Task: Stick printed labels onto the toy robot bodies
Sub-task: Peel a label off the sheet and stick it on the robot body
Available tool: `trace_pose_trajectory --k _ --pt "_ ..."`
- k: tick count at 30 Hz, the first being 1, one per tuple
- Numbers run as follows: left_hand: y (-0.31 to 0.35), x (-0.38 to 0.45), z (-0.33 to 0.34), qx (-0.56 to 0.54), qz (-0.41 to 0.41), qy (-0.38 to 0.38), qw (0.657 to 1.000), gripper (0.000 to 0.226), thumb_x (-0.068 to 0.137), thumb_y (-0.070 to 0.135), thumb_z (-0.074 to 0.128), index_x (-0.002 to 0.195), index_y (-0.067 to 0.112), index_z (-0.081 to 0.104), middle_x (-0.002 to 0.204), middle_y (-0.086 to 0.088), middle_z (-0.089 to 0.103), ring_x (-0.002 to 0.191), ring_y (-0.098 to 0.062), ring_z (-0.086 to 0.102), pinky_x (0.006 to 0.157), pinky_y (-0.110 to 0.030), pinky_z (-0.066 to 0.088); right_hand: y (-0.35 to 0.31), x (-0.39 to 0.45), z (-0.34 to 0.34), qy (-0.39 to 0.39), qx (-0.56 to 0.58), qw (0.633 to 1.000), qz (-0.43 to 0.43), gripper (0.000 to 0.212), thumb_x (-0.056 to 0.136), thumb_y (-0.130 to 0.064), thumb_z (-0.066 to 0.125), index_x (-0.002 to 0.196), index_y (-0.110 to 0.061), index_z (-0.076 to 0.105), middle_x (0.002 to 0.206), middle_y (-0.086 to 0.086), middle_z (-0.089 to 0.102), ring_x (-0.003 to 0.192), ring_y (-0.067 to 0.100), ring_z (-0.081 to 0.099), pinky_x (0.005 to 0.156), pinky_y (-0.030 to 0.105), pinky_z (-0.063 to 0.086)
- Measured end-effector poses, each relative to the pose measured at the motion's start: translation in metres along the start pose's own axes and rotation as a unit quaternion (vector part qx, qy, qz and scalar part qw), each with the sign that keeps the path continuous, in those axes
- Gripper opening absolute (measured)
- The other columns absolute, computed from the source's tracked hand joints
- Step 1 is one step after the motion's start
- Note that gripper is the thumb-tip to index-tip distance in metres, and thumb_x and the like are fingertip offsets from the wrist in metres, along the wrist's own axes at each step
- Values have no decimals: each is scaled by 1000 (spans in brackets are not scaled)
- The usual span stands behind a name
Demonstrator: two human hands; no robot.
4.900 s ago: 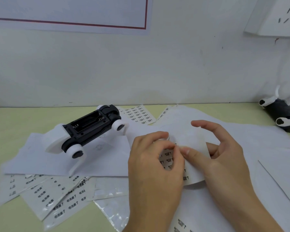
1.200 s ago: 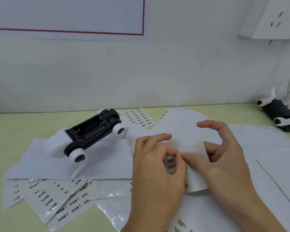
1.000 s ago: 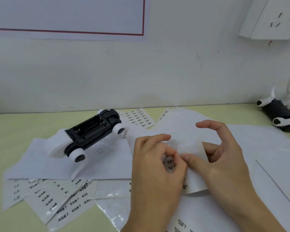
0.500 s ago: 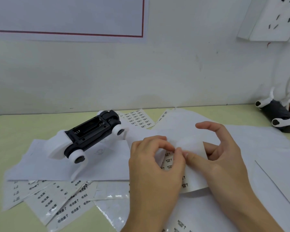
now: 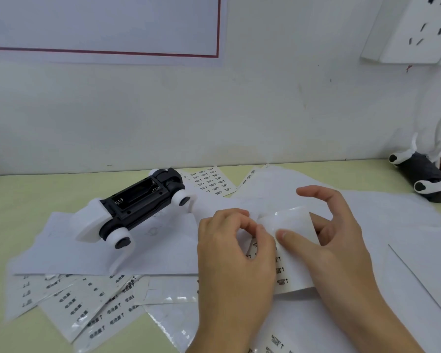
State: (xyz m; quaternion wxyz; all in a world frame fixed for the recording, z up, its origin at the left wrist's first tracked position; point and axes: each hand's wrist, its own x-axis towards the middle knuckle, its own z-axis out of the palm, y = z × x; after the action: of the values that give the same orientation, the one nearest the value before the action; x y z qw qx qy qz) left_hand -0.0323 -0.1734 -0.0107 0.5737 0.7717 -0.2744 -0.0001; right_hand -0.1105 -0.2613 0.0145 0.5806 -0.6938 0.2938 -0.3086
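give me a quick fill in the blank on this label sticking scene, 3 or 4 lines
1. Both hands, left and right, hold a label ____.
2. The toy robot lies to the ____ of the hands.
3. Its open compartment faces ____.
4. A second toy lies at the table's far ____ edge.

Missing words: sheet; left; up; right
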Motion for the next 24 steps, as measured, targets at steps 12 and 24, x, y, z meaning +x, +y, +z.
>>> trace_pose_trajectory --k 12,24 --pt "4 6 -4 -118 -95 71 986 19 93 27 64 75 27 67 78 23 69 81 2 65 66 -9 46 13 4 5 83 -104 987 -87 32 83 -16 62 104 -40 57 93 -11 61 88 4 61 68 10 43" --pt "0 5 -2 -119 -73 71 988 18 93 20 66 77 28 68 78 21 70 77 -2 67 60 -10 48 9 -13 34 47 -134 961 -236 37 79 -28 42 92 -25 77 56 -10 58 44 4 49 47 6 34"
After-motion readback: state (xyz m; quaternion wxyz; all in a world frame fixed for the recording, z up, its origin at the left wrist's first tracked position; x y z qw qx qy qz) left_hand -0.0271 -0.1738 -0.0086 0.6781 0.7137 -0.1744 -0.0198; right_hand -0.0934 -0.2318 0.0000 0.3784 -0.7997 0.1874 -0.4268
